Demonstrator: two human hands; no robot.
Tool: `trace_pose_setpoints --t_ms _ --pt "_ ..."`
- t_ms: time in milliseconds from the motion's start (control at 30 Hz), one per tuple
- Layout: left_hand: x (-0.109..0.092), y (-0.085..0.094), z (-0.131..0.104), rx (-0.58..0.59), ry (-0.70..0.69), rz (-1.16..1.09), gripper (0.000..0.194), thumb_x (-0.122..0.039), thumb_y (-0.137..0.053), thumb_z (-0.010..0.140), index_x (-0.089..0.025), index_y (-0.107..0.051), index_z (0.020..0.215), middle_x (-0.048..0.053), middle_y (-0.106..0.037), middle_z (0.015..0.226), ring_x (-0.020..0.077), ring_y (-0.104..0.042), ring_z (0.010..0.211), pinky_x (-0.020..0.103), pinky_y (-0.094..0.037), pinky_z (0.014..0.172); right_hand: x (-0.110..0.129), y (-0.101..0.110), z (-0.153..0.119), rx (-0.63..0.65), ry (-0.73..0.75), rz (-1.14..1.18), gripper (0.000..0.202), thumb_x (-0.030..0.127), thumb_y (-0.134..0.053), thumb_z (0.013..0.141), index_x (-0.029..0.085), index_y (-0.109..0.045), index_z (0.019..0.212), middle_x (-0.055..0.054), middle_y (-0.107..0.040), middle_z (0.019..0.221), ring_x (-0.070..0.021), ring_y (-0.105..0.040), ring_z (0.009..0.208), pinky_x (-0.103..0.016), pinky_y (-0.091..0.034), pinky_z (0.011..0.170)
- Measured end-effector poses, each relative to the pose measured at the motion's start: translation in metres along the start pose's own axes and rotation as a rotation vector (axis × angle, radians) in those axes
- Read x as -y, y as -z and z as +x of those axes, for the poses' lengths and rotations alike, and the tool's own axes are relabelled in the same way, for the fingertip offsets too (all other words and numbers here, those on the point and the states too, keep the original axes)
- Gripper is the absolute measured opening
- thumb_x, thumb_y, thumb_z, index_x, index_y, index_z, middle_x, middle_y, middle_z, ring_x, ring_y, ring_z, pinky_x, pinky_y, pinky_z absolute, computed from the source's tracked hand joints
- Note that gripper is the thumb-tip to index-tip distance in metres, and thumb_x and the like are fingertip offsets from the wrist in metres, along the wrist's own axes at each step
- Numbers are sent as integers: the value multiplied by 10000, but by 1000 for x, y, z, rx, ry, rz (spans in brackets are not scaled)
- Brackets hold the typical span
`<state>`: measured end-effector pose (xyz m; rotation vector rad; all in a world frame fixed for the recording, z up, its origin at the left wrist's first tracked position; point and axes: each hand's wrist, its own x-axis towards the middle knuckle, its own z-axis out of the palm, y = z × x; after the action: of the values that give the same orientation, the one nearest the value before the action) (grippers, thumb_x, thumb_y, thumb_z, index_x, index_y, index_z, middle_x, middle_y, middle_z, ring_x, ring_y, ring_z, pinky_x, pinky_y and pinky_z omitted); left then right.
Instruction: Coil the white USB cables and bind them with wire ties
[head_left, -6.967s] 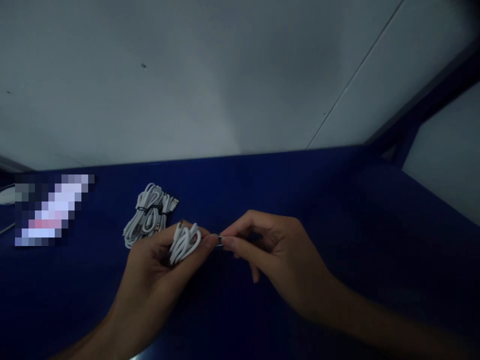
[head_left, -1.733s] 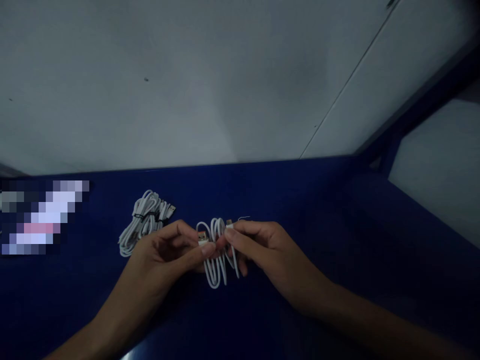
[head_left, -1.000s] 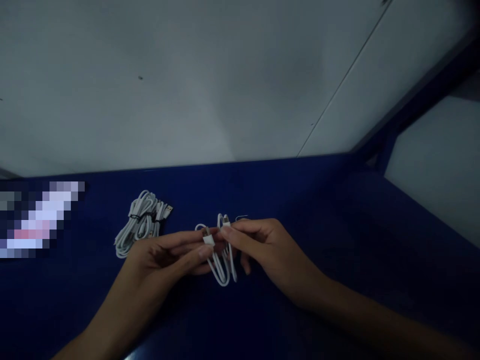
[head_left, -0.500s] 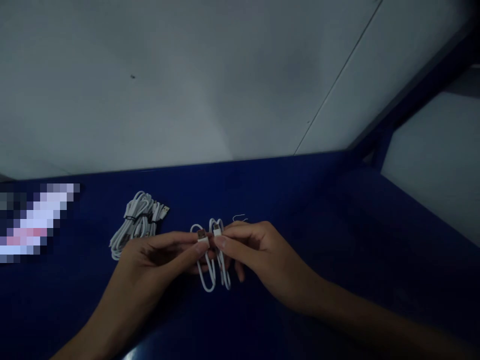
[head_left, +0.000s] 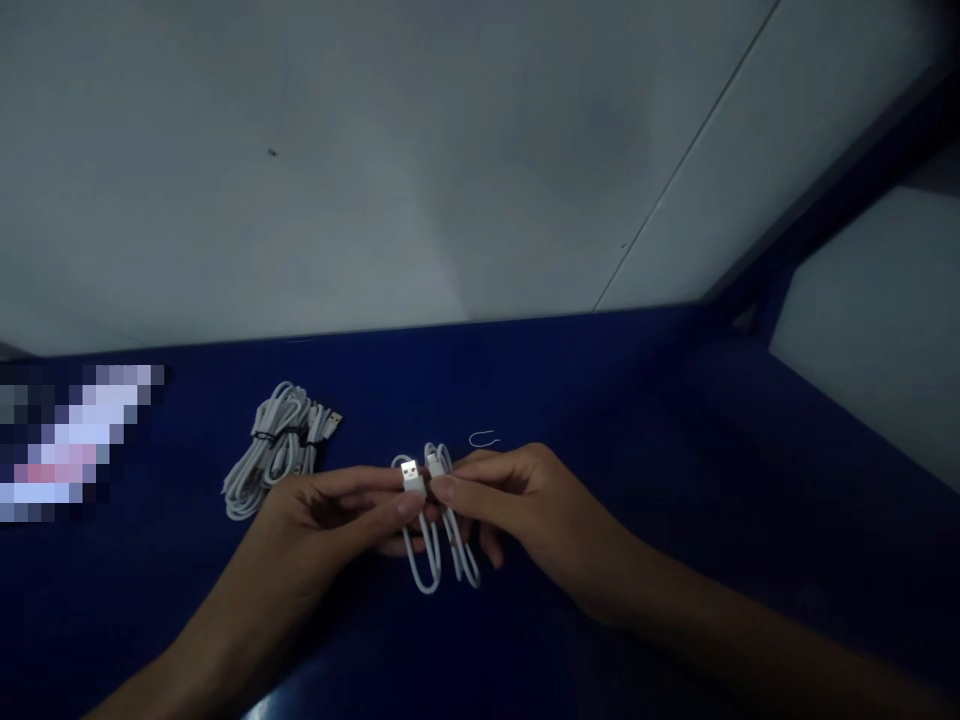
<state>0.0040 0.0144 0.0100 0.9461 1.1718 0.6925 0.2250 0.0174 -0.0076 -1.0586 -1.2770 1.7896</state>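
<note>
A white USB cable is looped between my two hands above the blue table. My left hand pinches its USB plug between thumb and forefinger, metal end pointing up and away. Beside it, my right hand pinches the cable's smaller connector together with some of the coil. The loops hang below the fingers; some fingers of each hand are hidden behind the cable.
On the blue table, a pile of white cables bundled with dark ties lies beyond my left hand. A thin, bent pale wire lies past my right hand. A pixelated bright object is at far left. A grey wall rises behind.
Both hands and the cable have shifted slightly right and down in view. The USB plug has tilted, so its metal end now shines brightly.
</note>
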Motion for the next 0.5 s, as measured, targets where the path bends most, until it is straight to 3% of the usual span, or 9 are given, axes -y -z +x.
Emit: trace_pose_setpoints --t_ms 300,500 --pt "4 2 2 -27 6 1 199 -308 -966 846 -280 -921 1038 60 -906 999 228 -867 881 258 -691 835 2 -1 0 -12 -33 14 350 478 -784 991 181 -839 813 -30 -704 799 -104 -569 594 -247 -450 547" --pt "1 0 2 -20 19 -9 173 -239 -912 888 -251 -914 1061 82 -904 1041 240 -865 900 290 -693 876 -1 0 0 -14 -7 14 347 468 -759 1011 185 -842 828 -35 -713 784 -111 -580 590 -248 -453 538"
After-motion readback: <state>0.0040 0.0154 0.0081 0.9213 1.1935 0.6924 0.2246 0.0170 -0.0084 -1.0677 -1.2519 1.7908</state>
